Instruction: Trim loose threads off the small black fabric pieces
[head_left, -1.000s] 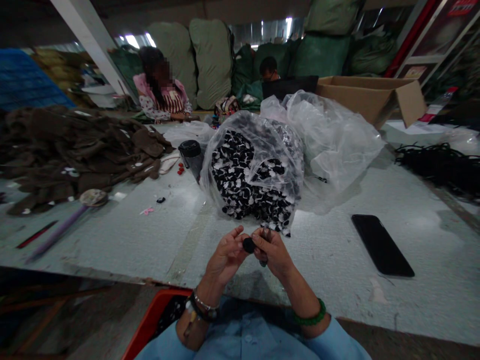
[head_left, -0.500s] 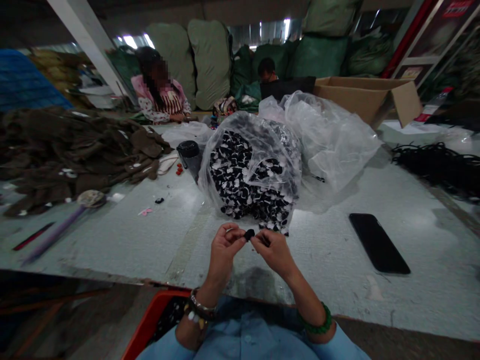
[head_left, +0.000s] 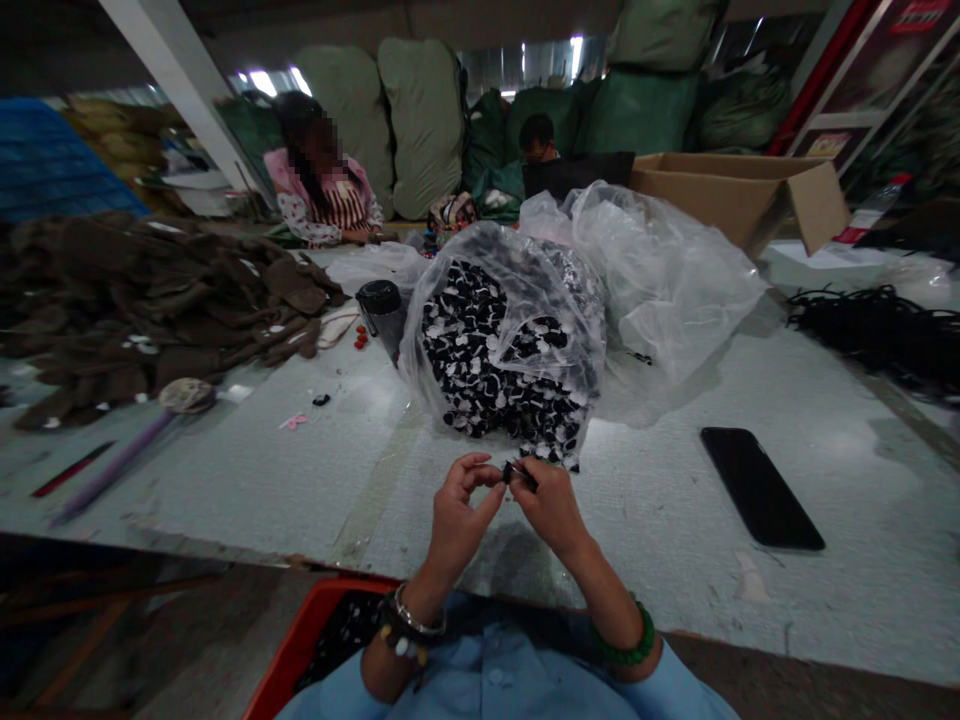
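Between my fingertips, just in front of a clear plastic bag full of black and white pieces, is a small black piece. My left hand pinches its left side with thumb and fingers. On its right side, my right hand grips it with bent fingers. The piece is mostly covered by the fingertips, so its shape is hard to tell. Both hands are over the pale table, near its front edge.
A black phone lies at right, black cords beyond it. Brown fabric pieces, a purple-handled tool and a dark bottle are left. A red bin stands below the edge. Two people sit across the table.
The black piece has shifted slightly right and is now more covered by my fingers. My left hand has moved a little to the right, its thumb pointing more upward.
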